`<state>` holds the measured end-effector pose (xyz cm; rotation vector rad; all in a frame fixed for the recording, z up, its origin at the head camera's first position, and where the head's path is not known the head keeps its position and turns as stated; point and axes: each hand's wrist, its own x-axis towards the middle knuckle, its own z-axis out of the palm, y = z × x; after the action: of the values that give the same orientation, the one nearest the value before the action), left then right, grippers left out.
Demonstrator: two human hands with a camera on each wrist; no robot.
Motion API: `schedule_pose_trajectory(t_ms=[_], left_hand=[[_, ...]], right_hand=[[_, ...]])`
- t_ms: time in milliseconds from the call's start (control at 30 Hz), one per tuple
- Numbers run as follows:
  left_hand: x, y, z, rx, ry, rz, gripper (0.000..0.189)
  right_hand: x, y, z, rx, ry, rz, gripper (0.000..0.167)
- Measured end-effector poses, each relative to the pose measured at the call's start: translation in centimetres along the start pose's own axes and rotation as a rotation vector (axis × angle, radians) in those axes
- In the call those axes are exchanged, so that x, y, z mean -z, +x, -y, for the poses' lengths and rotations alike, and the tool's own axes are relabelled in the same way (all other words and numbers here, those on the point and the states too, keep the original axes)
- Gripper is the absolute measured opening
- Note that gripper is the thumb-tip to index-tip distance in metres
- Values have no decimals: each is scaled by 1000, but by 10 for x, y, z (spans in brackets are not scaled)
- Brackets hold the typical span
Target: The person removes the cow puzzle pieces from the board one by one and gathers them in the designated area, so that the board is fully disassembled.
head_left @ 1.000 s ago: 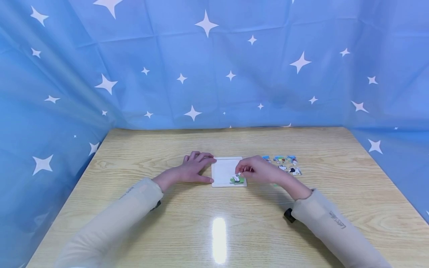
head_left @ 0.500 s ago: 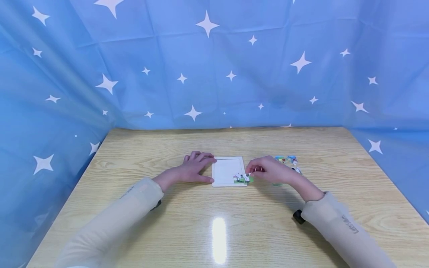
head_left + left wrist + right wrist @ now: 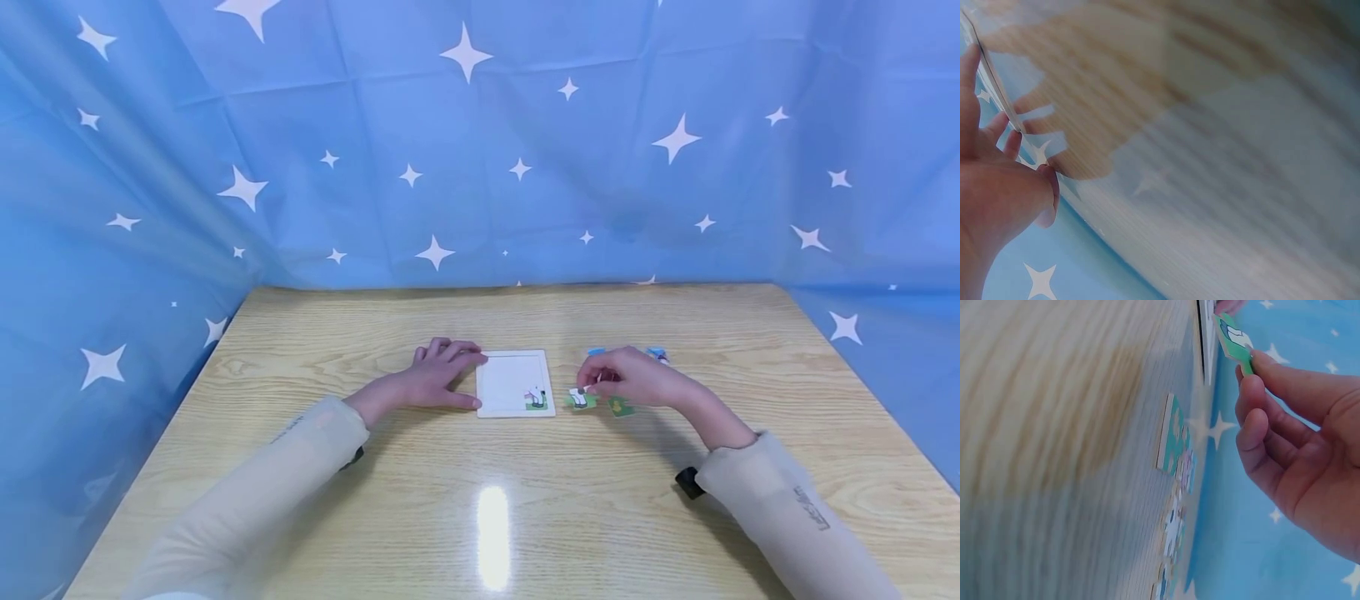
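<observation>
A white puzzle tray [image 3: 513, 379] lies flat in the middle of the table, with one jigsaw piece [image 3: 536, 398] in its near right corner. My left hand [image 3: 435, 377] rests at the tray's left side, fingers spread, index finger and thumb touching its edge. Just right of the tray, my right hand [image 3: 630, 377] pinches a green and white jigsaw piece [image 3: 1232, 339] between thumb and fingers. In the right wrist view this piece is held above the tabletop. A loose green piece [image 3: 620, 407] lies on the table beneath that hand.
More loose pieces lie right of the tray; a blue piece [image 3: 657, 354] shows past my right hand, which hides others. The wooden table [image 3: 390, 500] ends at a blue star-patterned curtain [image 3: 495, 167] behind and at both sides.
My right hand has moved right, from over the tray's near right corner to beside the tray, carrying the pinched piece. The corner piece now shows uncovered. My left hand stays put.
</observation>
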<state>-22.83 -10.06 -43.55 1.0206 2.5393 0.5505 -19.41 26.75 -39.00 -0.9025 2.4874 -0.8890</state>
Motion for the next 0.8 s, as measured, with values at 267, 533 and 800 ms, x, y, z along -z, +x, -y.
schedule_pose_trajectory(t_ms=[267,533,800], left_hand=[[2,0,-2,-6,-11,-2,80],[0,-1,1,2,-8,0,81],[-1,1,1,5,-8,5,80]], right_hand=[[5,-11,-7,-40,38,-8,7],[9,-21,-16,-32,50,-14,8],[14,-30,-24,-50,35,-28,10]])
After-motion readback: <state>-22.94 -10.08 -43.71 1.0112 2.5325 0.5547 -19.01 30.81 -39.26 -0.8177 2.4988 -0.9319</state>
